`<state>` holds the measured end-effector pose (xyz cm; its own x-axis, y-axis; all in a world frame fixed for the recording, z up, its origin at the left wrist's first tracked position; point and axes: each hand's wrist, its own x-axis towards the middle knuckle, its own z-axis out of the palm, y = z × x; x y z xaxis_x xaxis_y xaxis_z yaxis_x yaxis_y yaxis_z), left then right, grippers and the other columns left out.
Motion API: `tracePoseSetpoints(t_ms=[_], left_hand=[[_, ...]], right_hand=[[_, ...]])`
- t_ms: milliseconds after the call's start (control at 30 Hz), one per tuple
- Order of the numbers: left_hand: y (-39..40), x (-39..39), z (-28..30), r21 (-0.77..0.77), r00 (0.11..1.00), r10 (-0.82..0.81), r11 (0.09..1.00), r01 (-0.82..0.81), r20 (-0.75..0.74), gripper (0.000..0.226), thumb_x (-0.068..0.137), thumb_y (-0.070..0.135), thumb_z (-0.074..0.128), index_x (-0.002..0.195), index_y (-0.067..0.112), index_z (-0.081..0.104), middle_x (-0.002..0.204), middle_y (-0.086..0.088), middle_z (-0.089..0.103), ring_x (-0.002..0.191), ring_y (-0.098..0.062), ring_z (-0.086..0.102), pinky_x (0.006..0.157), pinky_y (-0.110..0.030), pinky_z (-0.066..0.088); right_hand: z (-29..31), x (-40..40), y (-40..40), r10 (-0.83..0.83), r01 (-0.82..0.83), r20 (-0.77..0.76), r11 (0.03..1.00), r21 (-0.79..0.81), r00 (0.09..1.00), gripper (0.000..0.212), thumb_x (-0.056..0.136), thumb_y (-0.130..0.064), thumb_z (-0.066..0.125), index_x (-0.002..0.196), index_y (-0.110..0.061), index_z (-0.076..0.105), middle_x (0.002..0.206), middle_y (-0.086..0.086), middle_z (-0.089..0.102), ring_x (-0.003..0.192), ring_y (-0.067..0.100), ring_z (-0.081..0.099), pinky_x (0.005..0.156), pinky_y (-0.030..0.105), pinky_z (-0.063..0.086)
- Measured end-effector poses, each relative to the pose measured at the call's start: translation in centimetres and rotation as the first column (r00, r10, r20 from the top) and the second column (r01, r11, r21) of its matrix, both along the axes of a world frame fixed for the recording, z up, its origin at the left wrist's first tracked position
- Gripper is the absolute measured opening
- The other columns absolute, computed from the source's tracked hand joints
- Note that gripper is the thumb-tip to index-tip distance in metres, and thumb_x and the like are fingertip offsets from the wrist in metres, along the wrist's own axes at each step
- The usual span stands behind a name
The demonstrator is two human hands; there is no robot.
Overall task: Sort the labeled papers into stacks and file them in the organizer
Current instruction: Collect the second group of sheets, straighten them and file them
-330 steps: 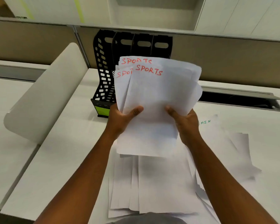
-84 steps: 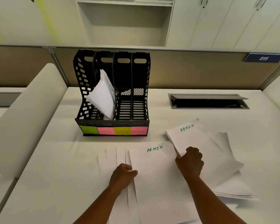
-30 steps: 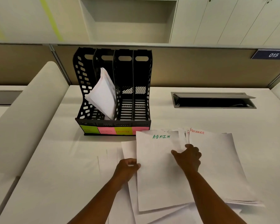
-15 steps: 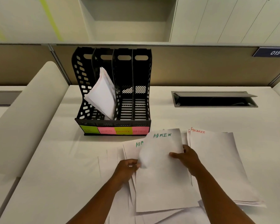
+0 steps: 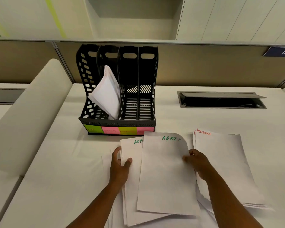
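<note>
On the white bench (image 5: 56, 170), before the black four-slot plastic organizer (image 5: 118, 89), lie white ADMIN-labelled sheets (image 5: 164, 175). Left hand (image 5: 120, 167) pinches the lower sheet, right hand (image 5: 197, 162) grips the top one; best square edges before stacking.

The black organizer (image 5: 117, 89) is showing green and pink labels (image 5: 118, 130); white papers are bearing green ADMIN lettering (image 5: 171, 138) and red FINANCE lettering (image 5: 203, 132).
</note>
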<state>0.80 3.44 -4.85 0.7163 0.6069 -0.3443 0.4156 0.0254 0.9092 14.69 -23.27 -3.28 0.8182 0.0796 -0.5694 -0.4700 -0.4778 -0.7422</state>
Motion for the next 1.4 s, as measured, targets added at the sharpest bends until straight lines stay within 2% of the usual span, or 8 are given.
tracePoseSetpoints(t_ms=[167, 267, 400, 467, 633, 867, 1033, 1400], left_hand=[[-0.4, 0.0, 0.1, 0.095, 0.999, -0.002, 0.995, -0.002, 0.038, 0.058, 0.088, 0.022, 0.07, 0.14, 0.023, 0.045, 0.134, 0.01, 0.046, 0.12, -0.011, 0.044, 0.101, -0.032, 0.041], [-0.3, 0.2, 0.0, 0.116, 1.0, -0.026, 0.993, 0.027, -0.009, 0.043, 0.089, 0.029, 0.068, 0.129, 0.019, 0.057, 0.121, 0.009, 0.059, 0.107, -0.012, 0.054, 0.093, -0.027, 0.045], [-0.1, 0.1, 0.1, 0.044, 0.998, -0.043, 0.998, 0.045, -0.037, 0.034, 0.086, 0.038, 0.069, 0.109, 0.013, 0.07, 0.102, 0.002, 0.072, 0.096, -0.014, 0.064, 0.087, -0.026, 0.051], [0.1, 0.1, 0.4, 0.006, 0.998, -0.052, 0.999, 0.052, -0.043, 0.031, 0.082, 0.037, 0.074, 0.102, 0.014, 0.071, 0.095, 0.002, 0.072, 0.09, -0.013, 0.065, 0.08, -0.021, 0.048], [0.1, -0.2, 0.6, -0.112, 0.995, -0.1, 0.988, 0.103, 0.026, 0.013, 0.077, 0.026, 0.079, 0.086, 0.02, 0.071, 0.091, 0.006, 0.074, 0.09, -0.013, 0.068, 0.078, -0.018, 0.051], [0.8, -0.8, 0.4, -0.174, 0.997, -0.067, 0.983, 0.058, -0.043, 0.054, 0.087, 0.065, 0.044, 0.089, 0.018, 0.07, 0.083, 0.003, 0.072, 0.079, -0.017, 0.065, 0.074, -0.026, 0.049], [0.7, -0.6, 1.0, -0.14, 0.998, -0.063, 0.988, 0.064, 0.011, 0.014, 0.094, 0.023, 0.061, 0.106, 0.023, 0.069, 0.106, 0.007, 0.069, 0.106, -0.02, 0.063, 0.087, -0.026, 0.05], [1.7, 0.2, 0.8, -0.019, 0.992, 0.12, 0.993, -0.12, 0.031, 0.049, 0.087, 0.026, 0.07, 0.132, 0.023, 0.051, 0.142, -0.001, 0.048, 0.128, -0.025, 0.046, 0.099, -0.038, 0.045]], right_hand=[[0.6, -0.6, -0.4, 0.137, -0.119, -0.069, 0.969, 0.217, 0.988, 0.038, 0.074, -0.011, 0.08, 0.106, -0.019, 0.062, 0.105, 0.005, 0.07, 0.097, 0.028, 0.066, 0.079, 0.039, 0.057], [0.0, -1.2, -0.6, 0.164, -0.142, -0.069, 0.959, 0.246, 0.984, 0.03, 0.075, -0.008, 0.078, 0.102, -0.016, 0.068, 0.106, 0.011, 0.071, 0.101, 0.032, 0.064, 0.09, 0.048, 0.053], [-0.5, -1.8, -0.7, 0.146, -0.167, 0.091, 0.936, 0.311, 0.985, 0.019, 0.075, -0.001, 0.076, 0.084, -0.017, 0.077, 0.103, 0.011, 0.071, 0.104, 0.029, 0.063, 0.087, 0.033, 0.048], [-0.5, -2.0, -0.6, 0.157, -0.205, 0.154, 0.905, 0.373, 0.975, 0.007, 0.072, -0.02, 0.081, 0.077, -0.018, 0.078, 0.109, 0.013, 0.067, 0.109, 0.025, 0.061, 0.096, 0.031, 0.045], [-0.5, -1.7, 0.3, 0.154, -0.225, 0.201, 0.887, 0.403, 0.967, 0.054, 0.046, -0.061, 0.084, 0.071, -0.016, 0.071, 0.091, 0.011, 0.064, 0.086, 0.019, 0.062, 0.08, 0.026, 0.051], [-0.8, -2.1, 0.8, 0.033, -0.101, 0.245, 0.958, 0.267, 0.969, 0.025, 0.066, -0.017, 0.082, 0.072, -0.006, 0.061, 0.077, 0.013, 0.066, 0.075, 0.026, 0.058, 0.066, 0.035, 0.044], [-1.0, -2.2, 0.6, 0.054, -0.126, 0.219, 0.935, 0.331, 0.974, 0.036, 0.074, -0.001, 0.078, 0.102, -0.017, 0.063, 0.104, 0.006, 0.065, 0.096, 0.026, 0.06, 0.08, 0.034, 0.051], [-0.7, -1.6, 0.2, 0.031, -0.067, 0.115, 0.943, 0.325, 0.993, 0.064, 0.058, -0.044, 0.08, 0.114, -0.019, 0.064, 0.106, 0.004, 0.072, 0.1, 0.028, 0.066, 0.086, 0.041, 0.055]])
